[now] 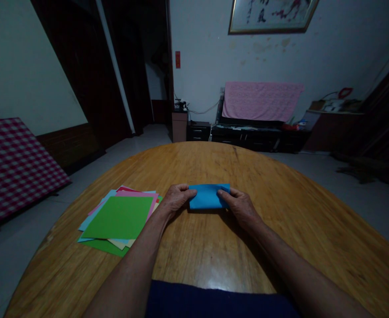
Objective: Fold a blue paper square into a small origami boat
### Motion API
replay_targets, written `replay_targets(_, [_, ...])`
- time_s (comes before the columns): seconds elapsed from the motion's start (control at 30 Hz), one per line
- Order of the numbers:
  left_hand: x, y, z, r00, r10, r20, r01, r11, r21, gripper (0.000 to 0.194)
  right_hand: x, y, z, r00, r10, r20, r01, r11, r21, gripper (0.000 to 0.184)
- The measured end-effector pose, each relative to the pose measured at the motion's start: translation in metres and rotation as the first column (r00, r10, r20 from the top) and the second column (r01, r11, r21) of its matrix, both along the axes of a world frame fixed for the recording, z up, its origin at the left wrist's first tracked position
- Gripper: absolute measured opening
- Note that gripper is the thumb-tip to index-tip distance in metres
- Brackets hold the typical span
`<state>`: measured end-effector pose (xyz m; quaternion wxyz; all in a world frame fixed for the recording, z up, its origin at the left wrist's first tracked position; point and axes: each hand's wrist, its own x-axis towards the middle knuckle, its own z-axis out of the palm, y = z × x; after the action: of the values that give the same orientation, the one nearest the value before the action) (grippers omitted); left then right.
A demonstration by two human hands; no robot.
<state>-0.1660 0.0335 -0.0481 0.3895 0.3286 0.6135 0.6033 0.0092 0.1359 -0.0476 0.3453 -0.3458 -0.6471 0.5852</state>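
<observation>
Blue folded paper (208, 197) pinched by L hand (177, 198) & R hand (239, 206)

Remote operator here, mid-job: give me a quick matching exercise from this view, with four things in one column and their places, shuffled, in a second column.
Things:
1. left hand
2. right hand
3. stack of coloured paper squares
4. pink cloth

Places:
A. draped over furniture by the far wall
B. on the right end of the folded blue paper
C. on the wooden table, left of the hands
D. on the left end of the folded blue paper

Pairs: 1-D; 2-B; 3-C; 4-A
</observation>
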Motion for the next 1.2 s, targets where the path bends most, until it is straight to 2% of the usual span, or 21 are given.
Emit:
replay_targets(0.27, [-0.001, 0.002, -0.004, 0.998, 0.009, -0.054, -0.009, 1.000, 0.004, 0.024, 0.000, 0.002, -0.002, 0.999, -0.028, 0.016, 0.027, 0.998, 0.057, 0.041])
replay_targets(0.6, [-0.001, 0.002, -0.005, 0.997, 0.010, -0.079, -0.011, 1.000, -0.005, 0.025, 0.000, 0.005, -0.004, 0.997, -0.066, 0.041, 0.063, 0.996, 0.056, 0.042])
replay_targets(0.97, [-0.001, 0.000, -0.003, 0.994, -0.004, -0.111, 0.001, 0.999, -0.032, 0.027, 0.003, 0.008, -0.002, 0.987, -0.155, 0.039, 0.146, 0.975, 0.169, 0.040])
replay_targets(1.2, [-0.001, 0.000, -0.003, 0.987, -0.019, -0.158, 0.010, 0.998, -0.056, 0.029, 0.004, 0.012, -0.006, 0.984, -0.167, 0.056, 0.151, 0.964, 0.218, 0.039])
